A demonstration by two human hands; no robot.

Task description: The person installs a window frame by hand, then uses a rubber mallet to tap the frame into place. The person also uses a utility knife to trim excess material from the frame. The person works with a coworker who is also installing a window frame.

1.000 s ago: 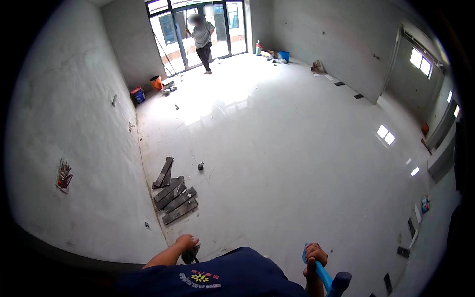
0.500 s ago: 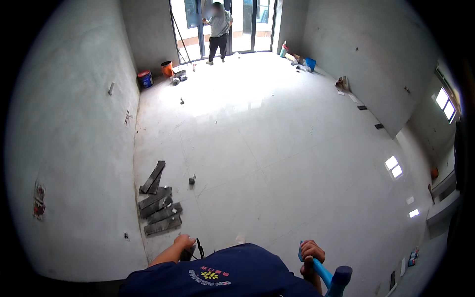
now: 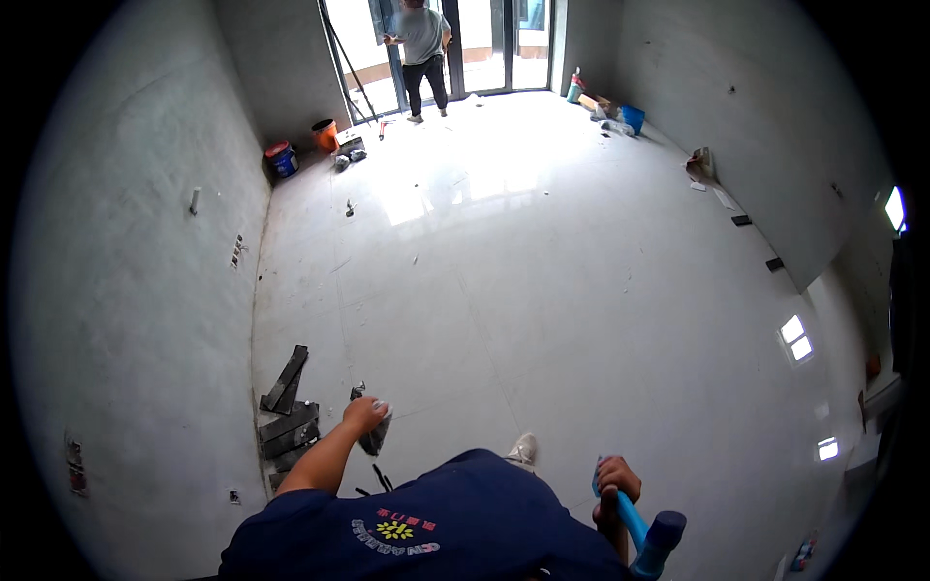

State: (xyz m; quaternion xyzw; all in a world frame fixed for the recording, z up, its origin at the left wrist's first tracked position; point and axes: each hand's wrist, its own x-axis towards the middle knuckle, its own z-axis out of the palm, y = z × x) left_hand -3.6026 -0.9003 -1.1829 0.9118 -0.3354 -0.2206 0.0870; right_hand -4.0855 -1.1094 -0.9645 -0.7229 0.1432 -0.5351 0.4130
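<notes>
My left hand [image 3: 365, 415] is stretched forward at the lower left, its fingers closed on a dark flat piece [image 3: 374, 441] that hangs below it; its kind is not clear. Several dark grey strips [image 3: 289, 429] lie on the floor by the left wall, left of this hand. A small dark object [image 3: 357, 390] sits on the floor just beyond my left hand. At the lower right, my right hand [image 3: 617, 475] grips a light-blue bar-shaped tool [image 3: 635, 521] with a thick dark blue end. My body hides the floor between both hands.
A person [image 3: 423, 48] stands by the glass doors [image 3: 484, 48] at the far end. Buckets, blue [image 3: 282, 159] and orange [image 3: 325, 136], stand far left. A blue container [image 3: 632, 119] and loose items are far right. Dark pieces [image 3: 774, 263] lie along the right wall.
My left hand has reached forward with the dark piece, away from my body. The view has shifted, and my shoe now shows. My right hand keeps its grip on the blue tool.
</notes>
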